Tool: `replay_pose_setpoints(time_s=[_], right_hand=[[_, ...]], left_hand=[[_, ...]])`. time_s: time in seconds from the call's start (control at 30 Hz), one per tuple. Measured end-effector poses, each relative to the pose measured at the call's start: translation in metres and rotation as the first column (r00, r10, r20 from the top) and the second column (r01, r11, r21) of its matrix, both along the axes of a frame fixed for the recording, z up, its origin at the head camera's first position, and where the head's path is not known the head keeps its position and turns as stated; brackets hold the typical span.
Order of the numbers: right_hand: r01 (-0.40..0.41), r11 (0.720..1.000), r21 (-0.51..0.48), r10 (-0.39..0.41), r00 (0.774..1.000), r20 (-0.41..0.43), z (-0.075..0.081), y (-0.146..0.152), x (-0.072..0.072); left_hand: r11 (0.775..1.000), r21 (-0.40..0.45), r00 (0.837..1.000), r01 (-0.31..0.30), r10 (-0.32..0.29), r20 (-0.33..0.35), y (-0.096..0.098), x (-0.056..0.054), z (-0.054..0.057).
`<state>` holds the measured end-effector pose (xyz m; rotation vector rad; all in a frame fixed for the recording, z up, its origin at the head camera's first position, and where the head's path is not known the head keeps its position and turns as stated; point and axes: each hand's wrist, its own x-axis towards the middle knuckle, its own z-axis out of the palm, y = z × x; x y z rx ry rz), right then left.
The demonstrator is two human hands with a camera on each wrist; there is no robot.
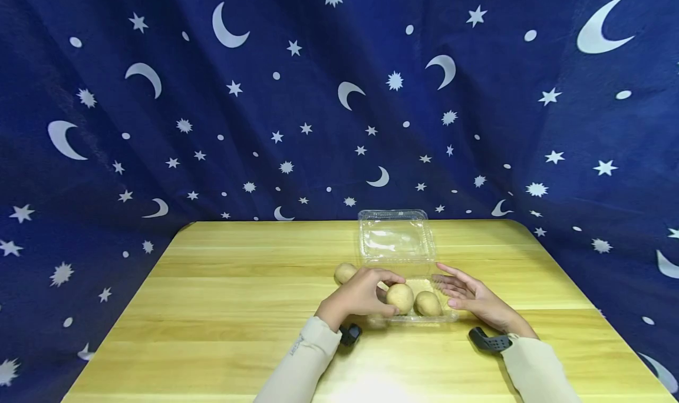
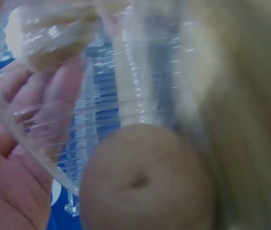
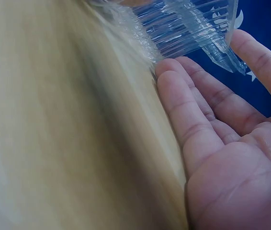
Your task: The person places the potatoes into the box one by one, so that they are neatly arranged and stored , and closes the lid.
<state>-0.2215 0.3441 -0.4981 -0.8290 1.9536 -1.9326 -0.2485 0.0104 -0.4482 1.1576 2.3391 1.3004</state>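
My left hand curls its fingers and thumb round a potato over the left part of a clear plastic clamshell box. Beside it, a second potato lies in the box. Behind my left hand, a third potato is partly hidden on its left side. In the left wrist view, clear plastic crosses in front of the fingers, and a potato fills the bottom. My right hand, fingers extended, stands at the box's right side; in the right wrist view its fingertips are right by the plastic.
The box's hinged lid stands raised toward the back of the wooden table. A blue curtain with moons and stars hangs behind and beside the table. Dark wrist cameras sit under both forearms, near the pale sleeves.
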Motion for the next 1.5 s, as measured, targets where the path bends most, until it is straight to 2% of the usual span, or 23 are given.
replay_pose_setpoints(time_s=[0.13,0.27,0.67,1.0,1.5], right_hand=[[0.001,1.0,-0.001,-0.001,1.0,0.0,-0.002,-0.001,0.0],[0.0,1.0,-0.006,0.0,1.0,-0.002,-0.003,-0.001,0.001],[-0.024,0.999,-0.026,0.024,1.0,0.004,-0.001,-0.002,0.002],[-0.013,1.0,-0.015,0.013,1.0,-0.002,0.001,-0.003,0.002],[0.009,1.0,0.007,-0.009,1.0,0.004,0.001,-0.001,0.001]], left_hand=[[0.999,-0.03,0.999,0.015,-0.014,0.051,0.0,-0.002,0.004],[0.996,-0.09,0.997,0.027,-0.021,0.069,0.002,-0.005,0.008],[0.968,-0.241,0.997,0.064,-0.054,0.046,0.009,-0.01,0.015],[0.955,-0.29,0.997,0.066,-0.051,0.061,0.01,-0.008,0.018],[0.935,-0.354,0.999,0.036,-0.047,-0.022,0.012,-0.008,0.019]])
